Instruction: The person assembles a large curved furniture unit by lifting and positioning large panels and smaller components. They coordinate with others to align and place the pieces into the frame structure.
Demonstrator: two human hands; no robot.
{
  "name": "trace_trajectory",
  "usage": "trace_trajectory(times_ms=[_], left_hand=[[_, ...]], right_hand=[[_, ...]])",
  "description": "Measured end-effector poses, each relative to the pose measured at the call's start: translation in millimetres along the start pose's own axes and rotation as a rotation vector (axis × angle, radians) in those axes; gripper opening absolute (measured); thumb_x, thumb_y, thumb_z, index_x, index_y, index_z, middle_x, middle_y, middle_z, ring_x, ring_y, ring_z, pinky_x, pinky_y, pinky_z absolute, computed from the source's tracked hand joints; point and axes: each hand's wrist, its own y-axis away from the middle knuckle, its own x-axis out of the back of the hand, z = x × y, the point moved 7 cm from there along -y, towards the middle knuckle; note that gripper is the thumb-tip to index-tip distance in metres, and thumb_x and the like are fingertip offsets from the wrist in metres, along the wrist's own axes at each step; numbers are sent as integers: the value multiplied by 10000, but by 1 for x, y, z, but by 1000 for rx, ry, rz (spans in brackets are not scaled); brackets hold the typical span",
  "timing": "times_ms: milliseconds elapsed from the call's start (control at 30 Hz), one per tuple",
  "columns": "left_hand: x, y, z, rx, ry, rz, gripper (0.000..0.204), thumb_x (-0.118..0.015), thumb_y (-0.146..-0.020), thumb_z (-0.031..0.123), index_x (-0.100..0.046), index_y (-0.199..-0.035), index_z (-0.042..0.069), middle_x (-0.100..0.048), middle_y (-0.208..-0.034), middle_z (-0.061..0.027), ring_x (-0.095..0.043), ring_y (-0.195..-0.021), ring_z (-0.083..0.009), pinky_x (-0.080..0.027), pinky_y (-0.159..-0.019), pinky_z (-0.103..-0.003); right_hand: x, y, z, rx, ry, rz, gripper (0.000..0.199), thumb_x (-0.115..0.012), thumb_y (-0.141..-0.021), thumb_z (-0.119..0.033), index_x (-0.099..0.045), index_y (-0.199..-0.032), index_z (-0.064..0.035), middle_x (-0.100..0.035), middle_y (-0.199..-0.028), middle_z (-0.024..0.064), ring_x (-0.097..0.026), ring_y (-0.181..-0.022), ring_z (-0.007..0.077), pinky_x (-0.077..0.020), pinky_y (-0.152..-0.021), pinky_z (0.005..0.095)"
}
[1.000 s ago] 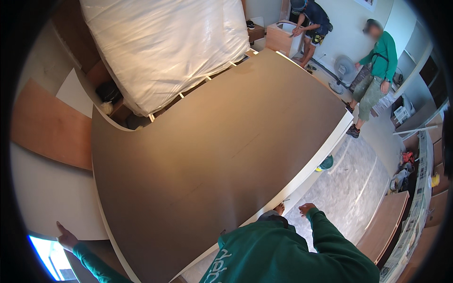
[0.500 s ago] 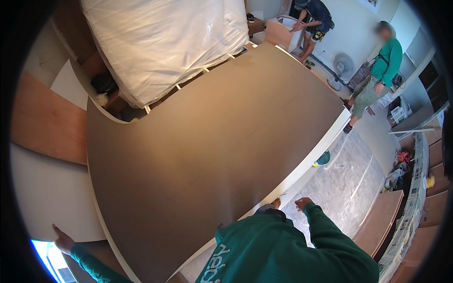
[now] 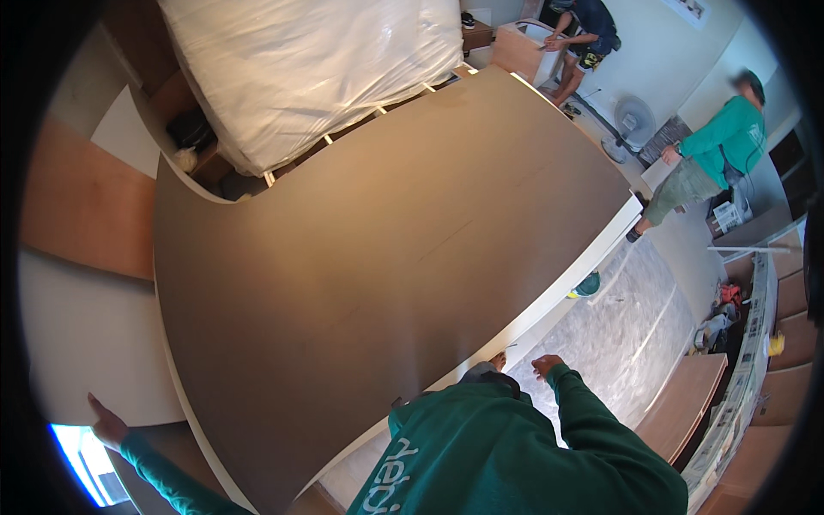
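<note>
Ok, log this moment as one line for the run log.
left hand open against pale board | right hand not in view | co-worker's hand at brown panel white edge | wrapped mattress beyond panel

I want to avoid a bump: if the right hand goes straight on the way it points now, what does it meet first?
The right hand points up and left, so it would likely meet the white edge of the large brown panel first. Depth is unclear; it may touch already.
</note>
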Motion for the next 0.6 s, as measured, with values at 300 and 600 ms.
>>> trace_trajectory(times_ms=[300, 600], left_hand=[[-1, -20, -35, -111, 73, 2, 681, -541, -859, 584, -576, -1226, 11, -609, -1110, -158, -588, -847, -200, -462, -702, -311], [196, 220, 46, -128, 310, 225, 367, -630, -902, 309, -638, -1119, 13, -660, -1052, -109, -629, -935, -195, -495, -819, -283]], right_hand=[[0, -46, 31, -144, -48, -243, 398, -501, -909, -316, -497, -1231, -82, -655, -1021, 105, -644, -807, 275, -490, -646, 439], [59, -24, -31, 85, 541, -322, 375, -537, -881, -268, -552, -1166, -25, -667, -947, 157, -634, -630, 233, -497, -514, 343]])
